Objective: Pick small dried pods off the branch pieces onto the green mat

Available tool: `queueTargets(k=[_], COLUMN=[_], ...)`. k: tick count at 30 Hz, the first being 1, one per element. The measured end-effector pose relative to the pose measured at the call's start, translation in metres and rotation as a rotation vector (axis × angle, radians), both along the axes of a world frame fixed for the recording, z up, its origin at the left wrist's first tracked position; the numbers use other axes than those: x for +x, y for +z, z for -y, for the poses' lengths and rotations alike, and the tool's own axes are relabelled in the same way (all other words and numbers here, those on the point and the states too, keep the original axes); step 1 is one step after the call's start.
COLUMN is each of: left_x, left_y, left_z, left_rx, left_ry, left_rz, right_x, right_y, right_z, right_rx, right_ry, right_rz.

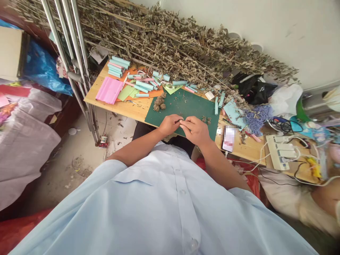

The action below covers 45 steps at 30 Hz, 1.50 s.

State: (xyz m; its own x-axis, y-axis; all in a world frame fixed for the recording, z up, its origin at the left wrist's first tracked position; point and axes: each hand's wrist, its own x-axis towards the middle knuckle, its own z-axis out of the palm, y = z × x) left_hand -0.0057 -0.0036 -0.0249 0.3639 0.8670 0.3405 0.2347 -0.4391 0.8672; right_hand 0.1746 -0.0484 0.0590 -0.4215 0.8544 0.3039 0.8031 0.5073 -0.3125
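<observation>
My left hand (pixel 170 124) and my right hand (pixel 195 129) meet over the near edge of a green cutting mat (pixel 183 106). Both are closed, thumbs and fingertips pinched together. A small dark bit shows at the left fingertips, but what it is I cannot make out. Just beyond the left hand lies a clump of brown, crumbly balls (pixel 159 102) of dried plant matter. Loose dried leaf crumbs (pixel 205 119) are scattered on the mat beside my right hand.
Dried leafy stalks (pixel 159 39) fill the table's back. Rolled blue paper tubes (pixel 143 85) and a pink paper sheet (pixel 109 90) lie left. At right are a phone (pixel 228 139), purple yarn (pixel 257 117) and a power strip (pixel 283 152). Metal crutches (pixel 77 63) stand at left.
</observation>
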Motion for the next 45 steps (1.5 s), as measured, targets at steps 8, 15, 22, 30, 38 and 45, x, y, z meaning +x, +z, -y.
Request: queueTargets(k=[8,15,22,30,38,45], left_x=[0.000,0.002,0.002,0.002,0.001,0.002], left_y=[-0.004,-0.006,-0.001,0.000,0.002,-0.001], left_z=[-0.001,-0.002,-0.001,-0.001,0.000,-0.001], left_rx=[-0.016,-0.031,-0.040,-0.040,-0.040,-0.040], left_ry=[0.013,0.061,0.064,0.059,0.059,0.065], left_rz=[0.024,-0.013,-0.039,-0.055,-0.053,-0.051], right_x=[0.000,0.000,0.001,0.003,-0.002,-0.001], right_y=[-0.012,-0.016,-0.015,-0.020,-0.019,-0.015], right_z=[0.004,0.006,0.006,0.004,0.008,0.007], right_rx=[0.072,0.069,0.056,-0.081,-0.116,-0.091], right_ry=[0.024,-0.047,-0.091,-0.184,-0.121,-0.132], right_rz=[0.133,0.122,0.091,-0.209,-0.197,-0.160])
